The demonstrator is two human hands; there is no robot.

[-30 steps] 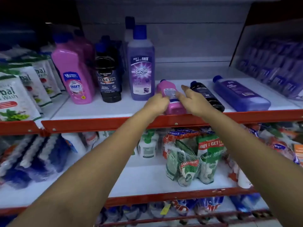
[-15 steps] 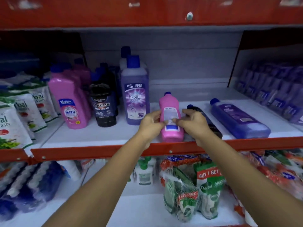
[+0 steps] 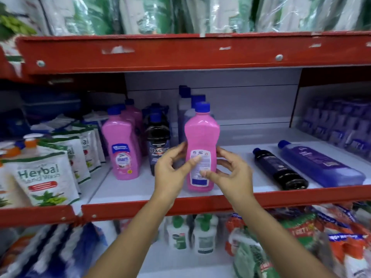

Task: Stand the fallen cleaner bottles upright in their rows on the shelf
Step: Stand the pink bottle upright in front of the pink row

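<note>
Both hands, left hand (image 3: 170, 169) and right hand (image 3: 230, 173), are gripping the pink bottle (image 3: 200, 149) by its lower body, near the shelf's front edge (image 3: 180, 205). Its long axis is standing vertical, cap upward, back label facing outward. Risk: releasing carelessly could be tipping it forward off that edge.

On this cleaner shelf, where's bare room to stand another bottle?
Bare shelf lies between the pink bottle, held upright by the left hand and right hand, and the fallen black bottle. More lies behind the fallen purple bottle. The left is crowded with standing bottles.
</note>
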